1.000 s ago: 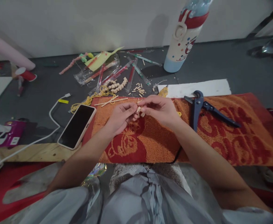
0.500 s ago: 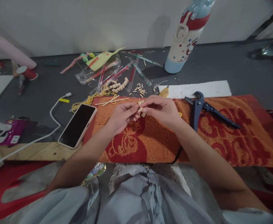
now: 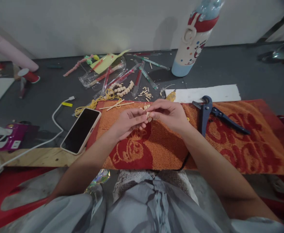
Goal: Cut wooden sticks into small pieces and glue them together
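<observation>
My left hand point(image 3: 127, 122) and my right hand point(image 3: 168, 114) meet fingertip to fingertip over an orange and red towel point(image 3: 229, 142). Between them they pinch a few small pale wooden pieces point(image 3: 147, 114). Two thin wooden sticks point(image 3: 116, 105) lie on the towel's far left edge, just beyond my left hand. More short wooden pieces point(image 3: 123, 88) and a tangle of yellow string point(image 3: 93, 104) lie on the grey table behind them.
A phone point(image 3: 80, 130) lies face up left of the towel, with a white cable point(image 3: 47, 139) beside it. Blue-handled cutters point(image 3: 206, 111) rest on the towel to the right. A spotted bottle point(image 3: 192, 38) stands at the back, near clear wrappers point(image 3: 103, 72) and a white strip point(image 3: 205, 93).
My hands have stayed in place over the towel. The fingers have shifted slightly on the small wooden pieces and closed a little tighter together.
</observation>
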The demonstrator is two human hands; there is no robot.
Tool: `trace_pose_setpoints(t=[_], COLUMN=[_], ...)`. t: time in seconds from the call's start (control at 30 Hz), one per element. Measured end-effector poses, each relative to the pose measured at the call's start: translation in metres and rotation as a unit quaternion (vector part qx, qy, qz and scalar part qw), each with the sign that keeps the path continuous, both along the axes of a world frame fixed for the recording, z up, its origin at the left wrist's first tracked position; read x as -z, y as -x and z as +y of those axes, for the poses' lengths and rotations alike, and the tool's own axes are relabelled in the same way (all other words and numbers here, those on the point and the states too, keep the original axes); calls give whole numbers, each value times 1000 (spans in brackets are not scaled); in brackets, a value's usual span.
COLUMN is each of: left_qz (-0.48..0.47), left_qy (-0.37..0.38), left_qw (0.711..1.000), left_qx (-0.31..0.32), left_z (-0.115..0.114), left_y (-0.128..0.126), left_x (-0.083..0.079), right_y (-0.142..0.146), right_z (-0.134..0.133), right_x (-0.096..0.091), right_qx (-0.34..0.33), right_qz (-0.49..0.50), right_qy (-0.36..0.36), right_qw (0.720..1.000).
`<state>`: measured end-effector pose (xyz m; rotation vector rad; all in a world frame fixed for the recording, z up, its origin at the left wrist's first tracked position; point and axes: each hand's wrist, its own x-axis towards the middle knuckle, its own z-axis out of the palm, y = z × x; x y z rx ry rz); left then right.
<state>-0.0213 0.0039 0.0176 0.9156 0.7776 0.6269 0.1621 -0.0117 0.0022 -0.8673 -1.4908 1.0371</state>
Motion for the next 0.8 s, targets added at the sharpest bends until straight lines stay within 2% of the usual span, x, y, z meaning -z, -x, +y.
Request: trace_pose_setpoints(t=[0.2, 0.27, 0.33, 0.4, 0.47, 0.53, 0.67, 0.8], left_qz=[10, 22, 54, 112, 175, 215, 246, 250], left_qy=[-27, -73, -166, -289, -400, -478, -574, -634], left_qw=[1000, 997, 983, 947, 893, 844, 773, 720], left_qx=[4, -14, -47, -85, -110, -117, -114, -130], left_z=[0, 1, 1, 1, 0, 0, 0, 1], left_y=[1, 1, 1, 1, 1, 2, 4, 5], left_x=[4, 6, 8, 9, 8, 7, 7, 10], right_y=[-1, -2, -3, -3, -2, 1, 4, 6], right_z=[0, 0, 0, 0, 0, -1, -3, -5], right_x=[-1, -1, 0, 1, 2, 2, 0, -1], right_qx=[14, 18, 23, 25, 19, 10, 14, 32], right_qz=[-16, -26, -37, -42, -36, -35, -50, -50], right_qy=[2, 2, 13, 30, 42, 44, 21, 30], right_qw=[1000, 999, 999, 998, 998, 998, 998, 998])
